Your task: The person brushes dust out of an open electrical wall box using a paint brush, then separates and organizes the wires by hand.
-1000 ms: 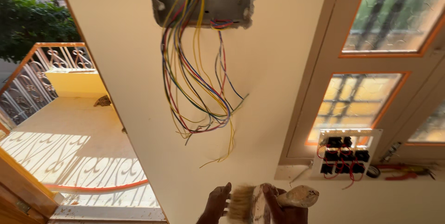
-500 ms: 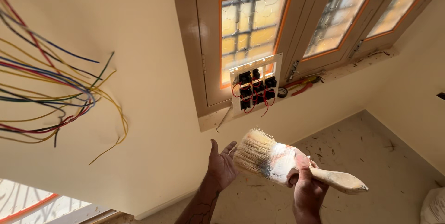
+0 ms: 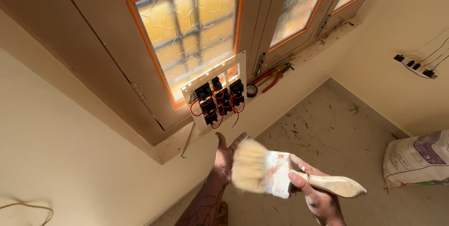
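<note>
My right hand (image 3: 314,194) grips a wide paint brush (image 3: 280,174) by its pale wooden handle, pale bristles pointing left. My left hand (image 3: 226,157) is held flat with fingers apart, its palm against the bristle tips. Both hands carry dust and paint smears. Just above them a white switch plate (image 3: 216,94) with several black switch backs and red wires leans on the window sill.
A wooden window with orange-edged patterned glass (image 3: 194,34) fills the upper middle. Red-handled pliers (image 3: 271,77) and a tape roll (image 3: 251,90) lie on the sill. A white sack (image 3: 416,158) sits on the debris-strewn floor at right. Small switches with wires (image 3: 414,66) hang on the right wall.
The view has swung away from the wall box with its loose coloured wires toward the window and floor. The brush has turned flatter, and my left palm now presses its bristles.
</note>
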`<action>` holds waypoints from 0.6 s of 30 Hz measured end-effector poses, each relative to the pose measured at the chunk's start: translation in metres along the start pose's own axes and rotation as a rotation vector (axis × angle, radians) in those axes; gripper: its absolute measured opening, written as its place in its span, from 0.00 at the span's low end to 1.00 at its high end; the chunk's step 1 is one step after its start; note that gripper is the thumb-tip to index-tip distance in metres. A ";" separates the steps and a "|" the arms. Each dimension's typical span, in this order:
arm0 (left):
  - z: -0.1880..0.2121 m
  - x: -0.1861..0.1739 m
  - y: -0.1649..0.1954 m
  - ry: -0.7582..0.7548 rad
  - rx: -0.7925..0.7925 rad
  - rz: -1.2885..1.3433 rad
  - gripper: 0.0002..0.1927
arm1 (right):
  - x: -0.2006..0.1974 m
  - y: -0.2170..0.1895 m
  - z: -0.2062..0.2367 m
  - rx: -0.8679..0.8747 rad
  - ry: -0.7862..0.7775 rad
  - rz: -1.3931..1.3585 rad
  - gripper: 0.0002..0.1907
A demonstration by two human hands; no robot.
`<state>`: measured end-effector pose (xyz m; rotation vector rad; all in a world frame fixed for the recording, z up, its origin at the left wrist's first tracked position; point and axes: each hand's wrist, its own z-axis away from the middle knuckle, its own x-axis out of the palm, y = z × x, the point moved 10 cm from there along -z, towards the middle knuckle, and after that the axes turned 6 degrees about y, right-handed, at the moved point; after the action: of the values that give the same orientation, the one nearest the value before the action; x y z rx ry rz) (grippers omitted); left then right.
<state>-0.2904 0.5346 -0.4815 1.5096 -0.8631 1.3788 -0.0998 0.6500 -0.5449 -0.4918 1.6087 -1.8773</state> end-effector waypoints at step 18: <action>0.051 -0.063 -0.070 0.161 0.171 0.065 0.49 | 0.054 0.014 -0.004 0.166 -0.525 -0.314 0.25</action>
<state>-0.2160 0.5080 -0.5543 1.4837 -0.7138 1.6325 -0.1399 0.6162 -0.5656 -1.1090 1.0660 -1.8691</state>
